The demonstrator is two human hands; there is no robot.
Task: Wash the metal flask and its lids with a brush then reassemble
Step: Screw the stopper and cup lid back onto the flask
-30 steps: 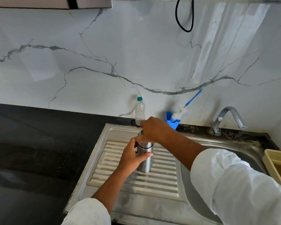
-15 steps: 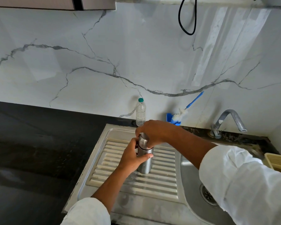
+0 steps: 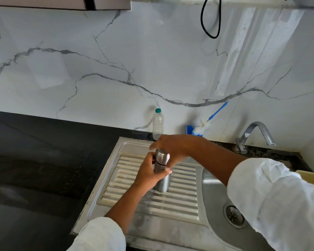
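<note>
The black stone worktop (image 3: 43, 160) filled the nine o'clock side of the view. Set into it was the stainless steel sink unit (image 3: 170, 232), with its ribbed drainboard (image 3: 185, 196) at centre and its round basin (image 3: 214, 187) off at four o'clock. On the drainboard stood the cylindrical brushed-metal flask (image 3: 162, 183), upright, base on the ribs, its domed metal lid (image 3: 160, 156) in place on top. From the flask, the blue-handled bottle brush with white bristles (image 3: 201, 126) leaned against the wall at one o'clock, well apart and untouched. The left hand (image 3: 149, 173) came in from seven o'clock and gripped the flask's middle, fingers wrapped round the front and thumb behind. The right hand (image 3: 172, 147) reached in from three o'clock and lay over and behind the lid; its fingers were smeared by motion, so I could not tell whether they were clamped on the lid or loose above it. The flask looked rigid, so a hard squeeze would not dent it, but the smooth wall would probably turn slippery once wet (soap would make that worse). Its weight seemed modest, though nothing showed whether it held liquid. A full wrap at mid-body looked the soundest hold. The other hand could then twist at the lid's rim, with the base pressed down so it did not skate on the ribs.
</note>
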